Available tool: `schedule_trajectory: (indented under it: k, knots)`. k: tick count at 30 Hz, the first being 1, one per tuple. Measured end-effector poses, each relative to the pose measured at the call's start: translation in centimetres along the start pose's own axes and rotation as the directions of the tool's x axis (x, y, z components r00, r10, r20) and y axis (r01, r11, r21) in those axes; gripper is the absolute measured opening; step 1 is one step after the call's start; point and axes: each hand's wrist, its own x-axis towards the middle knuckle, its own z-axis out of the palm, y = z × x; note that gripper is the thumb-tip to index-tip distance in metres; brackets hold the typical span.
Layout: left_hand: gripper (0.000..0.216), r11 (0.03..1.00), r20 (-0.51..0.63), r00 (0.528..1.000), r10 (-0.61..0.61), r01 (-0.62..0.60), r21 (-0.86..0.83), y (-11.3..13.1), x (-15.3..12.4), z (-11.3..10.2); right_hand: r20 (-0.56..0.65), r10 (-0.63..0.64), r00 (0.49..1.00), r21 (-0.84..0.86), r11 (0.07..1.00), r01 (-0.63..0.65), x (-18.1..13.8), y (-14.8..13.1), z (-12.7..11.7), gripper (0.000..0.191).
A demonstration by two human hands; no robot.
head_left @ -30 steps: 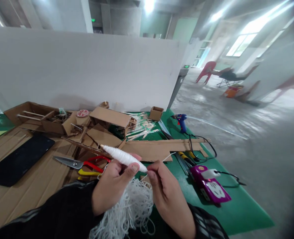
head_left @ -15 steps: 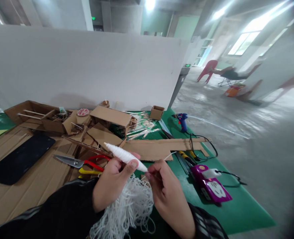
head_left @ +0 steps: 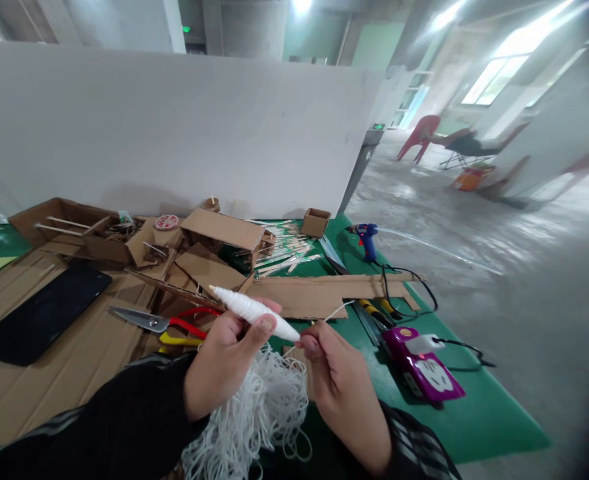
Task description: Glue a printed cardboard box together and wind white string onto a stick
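White string is wound tightly round a thin stick, making a tapered spindle point(head_left: 249, 308) that is thick in the middle. My left hand point(head_left: 229, 360) is closed round its middle, thumb on top. At the lower right end, my right hand point(head_left: 342, 387) pinches the tip with thumb and forefinger. A loose end of white string point(head_left: 340, 309) sticks out above the right hand's knuckles. Below and between my hands lies a tangled heap of white string point(head_left: 254, 413). Red-handled scissors point(head_left: 159, 323) rest just left of my left hand, beside a yellow handle point(head_left: 178, 340).
A black flat panel point(head_left: 44, 310) lies on cardboard at the left. Cardboard boxes point(head_left: 222, 230) and thin wooden sticks point(head_left: 289, 247) stand behind. On the green table's right side are a blue glue gun point(head_left: 367, 239), a purple power strip point(head_left: 422, 367) and black cables.
The spindle stays in both hands. My right fingers have shifted slightly at its lower tip, and the loose string end sits a little further right. The view has tilted slightly.
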Motion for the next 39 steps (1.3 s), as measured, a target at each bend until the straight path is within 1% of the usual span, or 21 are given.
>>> schedule_trajectory:
  k: [2,4,5,8,11,14,16,19,22,25,27,29,31,33,34,37,39]
  knots:
    - [0.043,1.0,-0.006,1.0,0.006,-0.006,0.003,0.12,-0.02,0.01,0.013,0.03,0.999,0.028,0.999,-0.03,-0.07,-0.05,-0.02,0.009]
    - [0.043,1.0,-0.01,1.0,0.007,-0.007,0.02,0.17,0.01,0.0,0.006,0.046,0.999,0.048,0.998,-0.046,-0.12,-0.09,-0.01,0.005]
    - [0.043,1.0,-0.011,1.0,0.008,-0.008,0.029,0.16,0.03,-0.02,-0.004,0.046,0.999,0.05,0.998,-0.045,-0.13,-0.08,0.0,0.005]
    - [0.041,0.999,-0.014,1.0,0.015,-0.014,0.044,0.04,0.05,-0.07,-0.014,0.025,1.0,0.024,0.999,-0.025,-0.11,0.05,0.04,0.013]
    - [0.043,0.999,-0.027,0.999,0.021,-0.02,0.043,-0.08,0.08,-0.14,0.022,0.018,1.0,0.001,1.0,-0.018,-0.14,0.21,0.07,0.017]
    - [0.046,0.999,-0.023,1.0,0.02,-0.019,0.036,-0.07,0.17,-0.22,0.052,0.049,0.997,0.045,0.998,-0.052,-0.24,0.27,0.05,0.007]
    - [0.048,0.999,-0.022,1.0,0.019,-0.018,0.033,-0.03,0.21,-0.24,0.033,0.052,0.998,0.063,0.997,-0.054,-0.26,0.24,0.0,0.003]
    - [0.046,0.999,-0.011,1.0,0.024,-0.024,0.028,0.01,0.1,-0.22,-0.006,0.013,1.0,0.038,0.999,-0.012,-0.17,0.12,-0.1,0.012]
    - [0.042,0.999,0.002,0.999,0.034,-0.034,0.002,0.13,-0.13,-0.27,0.012,-0.003,1.0,0.038,0.999,0.003,-0.11,-0.01,-0.14,0.02]
    - [0.042,0.998,-0.006,0.999,0.052,-0.052,-0.024,0.36,-0.2,-0.51,0.008,0.062,0.998,0.1,0.993,-0.062,-0.27,-0.05,-0.1,0.01]
    - [0.043,0.998,-0.004,0.998,0.056,-0.056,-0.034,0.48,-0.13,-0.71,-0.012,0.107,0.994,0.106,0.989,-0.105,-0.42,0.01,-0.08,0.009]
    - [0.044,0.998,-0.003,0.998,0.055,-0.055,-0.037,0.51,-0.04,-0.85,-0.03,0.093,0.995,0.056,0.994,-0.091,-0.47,0.1,-0.08,0.011]
    - [0.044,0.998,0.0,0.999,0.054,-0.054,-0.029,0.48,-0.02,-0.89,-0.034,0.04,0.999,-0.005,0.999,-0.04,-0.39,0.2,-0.08,0.015]
    - [0.044,0.998,0.002,0.998,0.059,-0.059,-0.02,0.43,-0.06,-0.86,-0.033,0.0,0.999,-0.027,1.0,-0.001,-0.26,0.29,-0.05,0.017]
    - [0.044,0.998,0.001,0.998,0.062,-0.062,-0.02,0.42,-0.09,-0.83,-0.024,-0.001,1.0,-0.02,1.0,0.001,-0.22,0.32,-0.02,0.017]
    - [0.043,0.998,-0.008,0.998,0.064,-0.064,-0.023,0.41,-0.17,-0.75,-0.005,0.042,0.999,0.024,0.999,-0.042,-0.21,0.34,0.03,0.006]
    - [0.044,0.999,-0.02,0.999,0.048,-0.048,-0.012,0.41,-0.2,-0.7,-0.015,0.043,0.999,0.027,0.999,-0.042,-0.26,0.29,-0.02,0.005]
